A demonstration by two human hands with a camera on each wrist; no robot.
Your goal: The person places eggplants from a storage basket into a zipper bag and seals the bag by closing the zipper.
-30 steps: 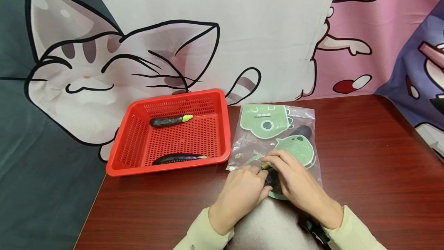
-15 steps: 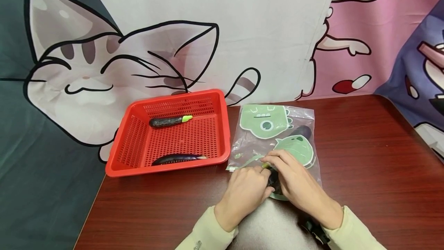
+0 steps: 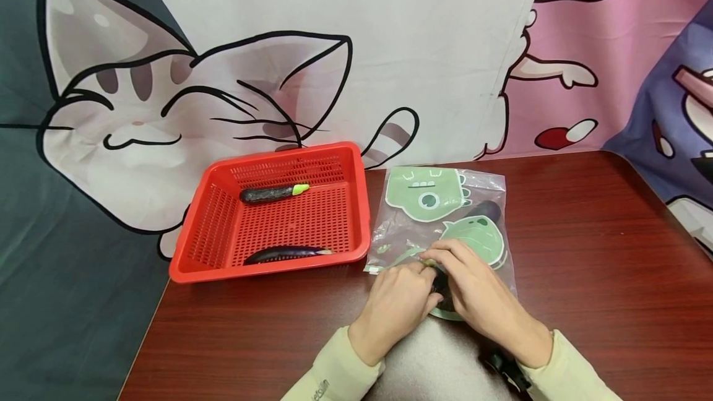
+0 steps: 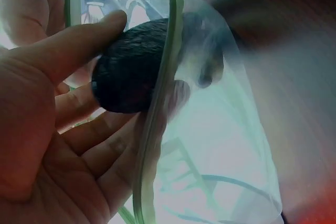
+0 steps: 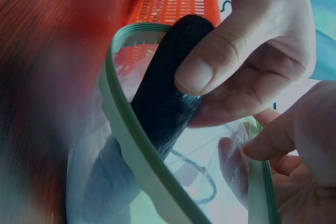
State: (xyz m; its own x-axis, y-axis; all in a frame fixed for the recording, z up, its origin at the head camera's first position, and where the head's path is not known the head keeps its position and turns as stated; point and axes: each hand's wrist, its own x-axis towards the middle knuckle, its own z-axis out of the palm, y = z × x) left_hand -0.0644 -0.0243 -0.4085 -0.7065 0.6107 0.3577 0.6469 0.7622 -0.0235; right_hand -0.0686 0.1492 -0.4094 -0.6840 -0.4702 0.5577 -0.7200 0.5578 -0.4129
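A black, rough-skinned zucchini-like vegetable [image 3: 442, 289] with a yellowish tip is held by my left hand [image 3: 394, 302], thumb on one side and fingers on the other. Its tip end lies inside a clear zip bag [image 3: 426, 194] printed with green cartoon shapes. In the left wrist view the blunt end of the vegetable [image 4: 128, 69] sticks out past the green zip edge. My right hand [image 3: 481, 293] is at the bag's mouth; in the right wrist view its thumb and fingers pinch the green rim [image 5: 260, 182]. A dark purple eggplant [image 3: 488, 210] shows through the far end of the bag.
To the left of the bag stands a red perforated basket [image 3: 239, 272]. Inside it are a black vegetable with a bright green end [image 3: 270, 194] and a slim purple eggplant [image 3: 286, 254]. A cartoon-printed cloth [image 3: 434, 48] hangs behind the brown table [image 3: 590, 265].
My left hand has shifted a little to the right, toward the bag's mouth, with the vegetable in its grip. My right hand and the basket have stayed in place.
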